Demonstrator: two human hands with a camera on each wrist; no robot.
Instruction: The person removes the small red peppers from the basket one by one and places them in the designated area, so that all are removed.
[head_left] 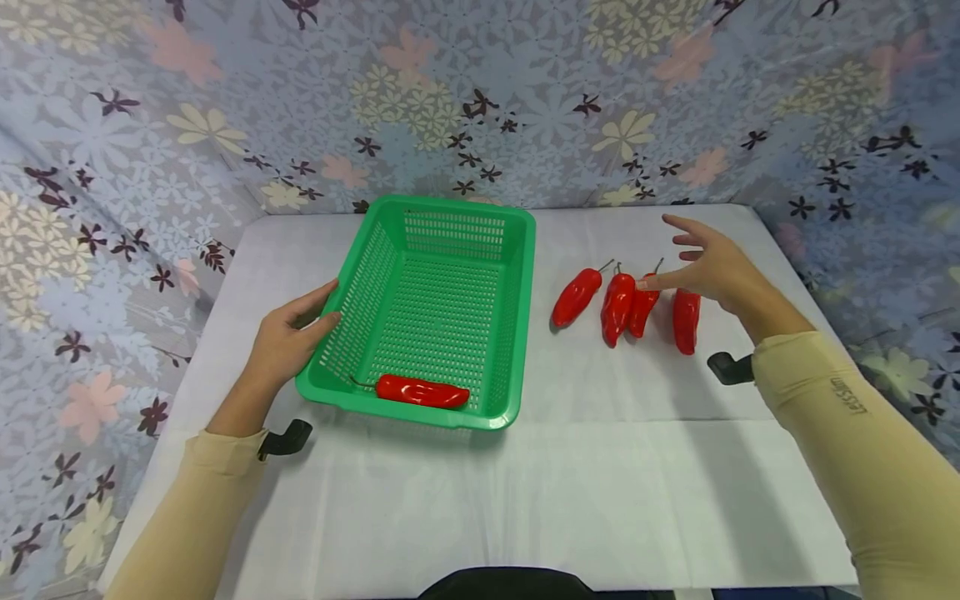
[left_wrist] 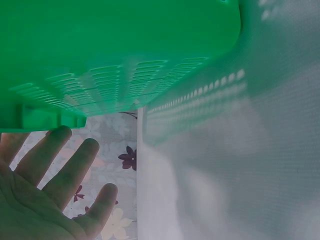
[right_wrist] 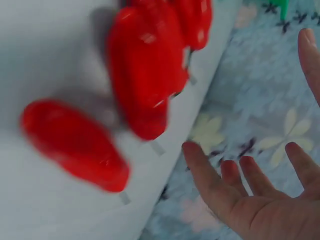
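My left hand [head_left: 288, 337] is at the left side of a green plastic basket [head_left: 527, 308], thumb and forefinger right at its rim. In the left wrist view the fingers [left_wrist: 75, 172] are spread, with fingertips close under the rim. One red chili pepper [head_left: 422, 391] lies in the basket along its near wall. My right hand [head_left: 716, 267] hovers over the right-hand peppers, fingers extended and apart, holding nothing. Below and beside it lie a red pepper [head_left: 686, 321], a second pepper [head_left: 642, 307] partly overlapped by the thumb, another pepper [head_left: 617, 308] and a leftmost pepper [head_left: 576, 297].
A white cloth [head_left: 585, 492] covers the table. Floral fabric [head_left: 540, 100] hangs behind it and at both sides. A black object [head_left: 506, 583] shows at the near edge. Each sleeve carries a black wrist camera mount [head_left: 285, 439].
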